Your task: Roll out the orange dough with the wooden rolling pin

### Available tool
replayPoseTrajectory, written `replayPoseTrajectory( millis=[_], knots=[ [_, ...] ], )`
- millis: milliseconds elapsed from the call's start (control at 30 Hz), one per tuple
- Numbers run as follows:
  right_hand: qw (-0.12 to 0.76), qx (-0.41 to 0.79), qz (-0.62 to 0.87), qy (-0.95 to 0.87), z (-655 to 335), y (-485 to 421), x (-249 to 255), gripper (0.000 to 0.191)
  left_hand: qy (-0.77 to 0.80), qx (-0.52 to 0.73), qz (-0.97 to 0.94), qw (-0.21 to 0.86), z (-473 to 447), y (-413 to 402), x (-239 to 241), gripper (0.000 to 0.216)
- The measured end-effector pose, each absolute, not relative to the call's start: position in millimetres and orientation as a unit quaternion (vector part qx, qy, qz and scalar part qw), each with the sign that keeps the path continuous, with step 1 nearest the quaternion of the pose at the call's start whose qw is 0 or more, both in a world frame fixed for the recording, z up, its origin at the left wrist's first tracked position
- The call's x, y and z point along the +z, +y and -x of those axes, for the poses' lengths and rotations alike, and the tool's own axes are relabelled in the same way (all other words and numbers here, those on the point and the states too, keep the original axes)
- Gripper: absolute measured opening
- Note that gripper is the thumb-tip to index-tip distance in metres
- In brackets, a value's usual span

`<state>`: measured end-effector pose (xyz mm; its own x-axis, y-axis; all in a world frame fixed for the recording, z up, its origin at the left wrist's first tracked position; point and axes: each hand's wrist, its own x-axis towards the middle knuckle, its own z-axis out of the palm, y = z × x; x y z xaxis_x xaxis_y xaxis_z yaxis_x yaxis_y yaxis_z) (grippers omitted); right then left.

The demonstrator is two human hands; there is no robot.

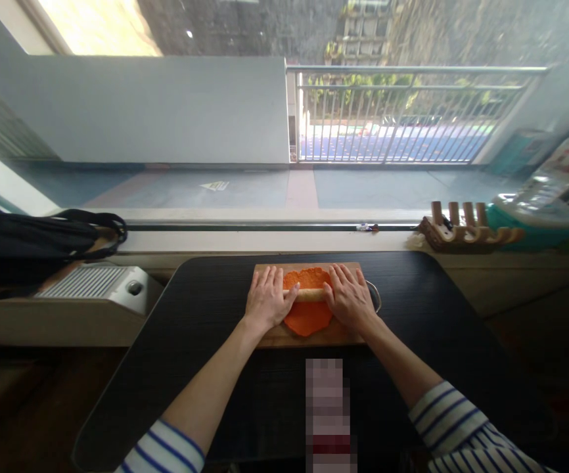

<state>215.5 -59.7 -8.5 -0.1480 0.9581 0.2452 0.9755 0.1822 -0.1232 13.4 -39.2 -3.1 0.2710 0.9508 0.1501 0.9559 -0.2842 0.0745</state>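
Note:
A flat sheet of orange dough (307, 316) lies on a wooden board (284, 336) on a black table (205, 315). A wooden rolling pin (309, 295) lies across the dough. My left hand (267, 297) presses flat on the pin's left end, fingers stretched out and pointing away from me. My right hand (349, 297) rests the same way on the right end. The ends of the pin are hidden under my palms.
A wooden rack (462, 226) and a teal container with a clear lid (535, 217) stand on the window sill at right. A black bag (28, 246) and a white appliance (102, 284) sit at left. A metal ring (376, 295) sticks out from the board's right side.

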Motion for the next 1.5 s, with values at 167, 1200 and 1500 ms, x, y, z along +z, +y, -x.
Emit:
replayPoseTrajectory(
  millis=[167, 1200, 1500],
  knots=[
    [0.131, -0.032, 0.637, -0.759, -215.5, -66.8, -8.2, 0.054, -0.6, -0.079, 0.796, 0.018, -12.9, -47.3, -3.2, 0.074],
    [0.176, -0.049, 0.61, -0.771, -217.4, -114.2, -20.4, 0.05, -0.594, -0.132, 0.793, 0.035, -7.2, -96.3, -15.4, 0.067],
    [0.187, -0.051, 0.603, -0.774, -217.6, -126.8, -23.8, 0.048, -0.588, -0.14, 0.796, 0.044, -4.7, -109.3, -19.6, 0.069]
  ],
)
